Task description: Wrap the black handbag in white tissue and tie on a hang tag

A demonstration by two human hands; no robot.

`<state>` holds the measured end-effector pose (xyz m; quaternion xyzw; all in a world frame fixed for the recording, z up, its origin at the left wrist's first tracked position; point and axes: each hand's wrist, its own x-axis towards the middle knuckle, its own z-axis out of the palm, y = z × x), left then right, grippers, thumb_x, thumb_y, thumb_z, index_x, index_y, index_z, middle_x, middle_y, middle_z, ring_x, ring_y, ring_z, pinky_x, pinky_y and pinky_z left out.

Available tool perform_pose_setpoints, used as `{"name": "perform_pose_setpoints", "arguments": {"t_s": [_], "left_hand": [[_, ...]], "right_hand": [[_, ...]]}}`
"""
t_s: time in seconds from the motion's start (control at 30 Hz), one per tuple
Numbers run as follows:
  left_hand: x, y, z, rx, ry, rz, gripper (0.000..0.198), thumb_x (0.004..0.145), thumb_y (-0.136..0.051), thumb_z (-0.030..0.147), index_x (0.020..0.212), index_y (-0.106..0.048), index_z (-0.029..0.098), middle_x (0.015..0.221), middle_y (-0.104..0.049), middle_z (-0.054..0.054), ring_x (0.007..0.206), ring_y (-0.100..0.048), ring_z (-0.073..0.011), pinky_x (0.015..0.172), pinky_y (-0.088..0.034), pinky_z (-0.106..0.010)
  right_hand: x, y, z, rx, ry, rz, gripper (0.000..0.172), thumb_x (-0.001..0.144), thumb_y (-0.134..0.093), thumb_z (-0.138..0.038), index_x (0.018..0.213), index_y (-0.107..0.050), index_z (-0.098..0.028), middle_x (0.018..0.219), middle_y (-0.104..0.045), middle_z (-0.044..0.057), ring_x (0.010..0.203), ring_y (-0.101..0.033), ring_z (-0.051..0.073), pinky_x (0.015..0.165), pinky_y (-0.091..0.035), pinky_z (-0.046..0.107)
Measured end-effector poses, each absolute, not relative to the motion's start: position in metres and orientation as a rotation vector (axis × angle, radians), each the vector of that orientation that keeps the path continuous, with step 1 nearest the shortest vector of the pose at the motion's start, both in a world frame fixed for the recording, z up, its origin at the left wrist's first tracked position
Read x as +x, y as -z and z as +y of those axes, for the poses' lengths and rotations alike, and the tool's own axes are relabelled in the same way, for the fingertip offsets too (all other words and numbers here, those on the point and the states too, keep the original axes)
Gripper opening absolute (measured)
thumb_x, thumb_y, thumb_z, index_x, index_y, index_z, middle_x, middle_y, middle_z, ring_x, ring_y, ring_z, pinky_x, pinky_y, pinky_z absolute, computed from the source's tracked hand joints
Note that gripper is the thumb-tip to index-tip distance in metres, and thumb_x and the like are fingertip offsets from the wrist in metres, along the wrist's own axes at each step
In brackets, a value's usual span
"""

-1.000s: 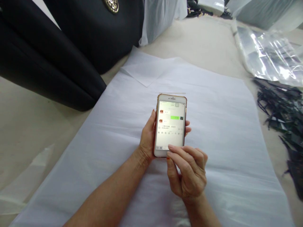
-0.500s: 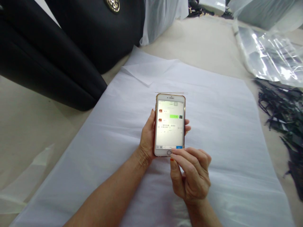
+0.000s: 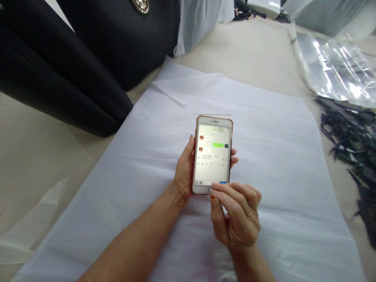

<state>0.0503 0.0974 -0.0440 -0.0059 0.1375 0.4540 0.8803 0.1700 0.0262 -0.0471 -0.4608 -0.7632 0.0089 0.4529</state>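
A white phone in a brown-edged case is upright over white sheets, its lit screen showing a chat. My left hand is wrapped round it from the left and behind, with fingertips showing past its right edge. At the lower end of the phone is my right hand, its fingers bent and its index fingertip over the bottom of the screen near the home button. The right thumb is close below the fingertips, with a small gap inside the curl. Nothing shows held in that hand.
A large black bag with a gold emblem stands at upper left, its thick straps reaching down beside the sheets. Clear plastic bags lie at upper right. Below them is a heap of black strips. Translucent wrapping hangs at top centre.
The top of the phone has tilted slightly to the right in my left hand. A row of small icons now shows mid-screen. My right hand has barely moved.
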Motion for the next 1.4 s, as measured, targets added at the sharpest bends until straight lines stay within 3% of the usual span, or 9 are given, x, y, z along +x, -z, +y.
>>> {"name": "perform_pose_setpoints", "arguments": {"t_s": [0.53, 0.97, 1.4], "left_hand": [[0.054, 0.044, 0.096, 0.018, -0.864, 0.246, 0.074, 0.091, -0.018, 0.061, 0.123, -0.055, 0.006, 0.104, -0.067, -0.018, 0.088, -0.066, -0.0234, 0.082, -0.049, -0.034], [0.057, 0.041, 0.094, 0.029, -0.830, 0.326, 0.068, 0.091, -0.022, 0.059, 0.111, -0.062, 0.007, 0.100, -0.068, -0.016, 0.088, -0.067, -0.0221, 0.086, -0.048, -0.033], [0.055, 0.042, 0.094, 0.039, -0.824, 0.317, 0.069, 0.091, -0.021, 0.059, 0.115, -0.061, 0.007, 0.103, -0.068, -0.017, 0.088, -0.066, -0.0216, 0.085, -0.049, -0.032]], "right_hand": [[0.166, 0.049, 0.028, -1.123, 0.011, -1.892, 0.008, 0.084, -0.058, -0.016, 0.089, -0.063, -0.018, 0.096, -0.073, 0.006, 0.089, -0.059, 0.021, 0.082, -0.041, 0.041], [0.163, 0.052, 0.027, -1.111, -0.003, -1.930, 0.011, 0.085, -0.057, -0.018, 0.094, -0.063, -0.017, 0.105, -0.071, 0.008, 0.096, -0.057, 0.022, 0.086, -0.039, 0.042], [0.162, 0.050, 0.027, -1.113, 0.027, -1.930, 0.012, 0.085, -0.057, -0.017, 0.095, -0.062, -0.017, 0.102, -0.072, 0.007, 0.095, -0.056, 0.021, 0.086, -0.039, 0.041]]}}
